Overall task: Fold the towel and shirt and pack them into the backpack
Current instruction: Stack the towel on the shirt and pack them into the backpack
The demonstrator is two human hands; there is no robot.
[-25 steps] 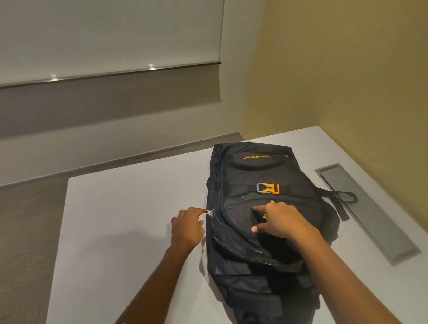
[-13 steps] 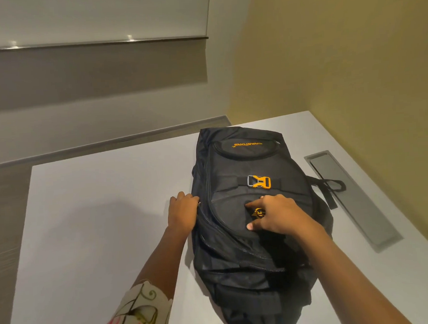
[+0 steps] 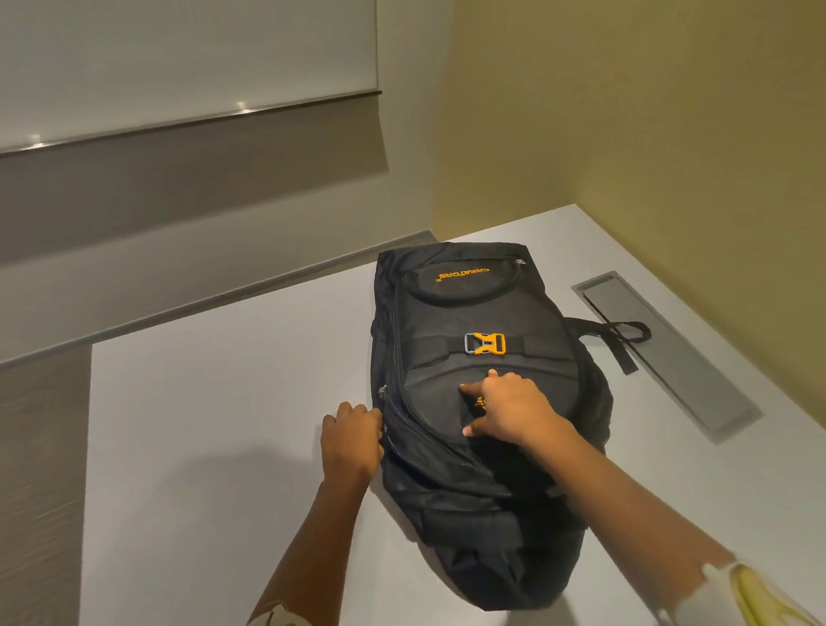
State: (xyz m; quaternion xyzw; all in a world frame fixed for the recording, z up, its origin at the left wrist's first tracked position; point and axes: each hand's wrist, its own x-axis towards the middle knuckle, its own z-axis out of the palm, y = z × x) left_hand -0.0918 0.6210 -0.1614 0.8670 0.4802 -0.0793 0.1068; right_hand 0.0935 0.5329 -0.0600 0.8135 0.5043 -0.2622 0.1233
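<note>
From my head camera, the black backpack (image 3: 474,318) lies flat on the white table (image 3: 214,421), front panel up, its orange lettering at the far end and upside down to me. An orange buckle (image 3: 484,343) sits closed across the middle strap.

My right hand (image 3: 514,410) rests on the front pocket just below that buckle, fingers (image 3: 476,387) spread and fairly straight, thumb out to the side, pressing the fabric, not gripping it.

My left hand (image 3: 351,440) is against the bag's left edge, beside the side zip (image 3: 399,439). The fingers are curled in toward it, but I cannot tell whether they pinch a zip pull or only touch the cloth.

On the right, a black strap loop (image 3: 627,336) trails from the bag over a metal hatch (image 3: 685,368) set in the tabletop.
</note>
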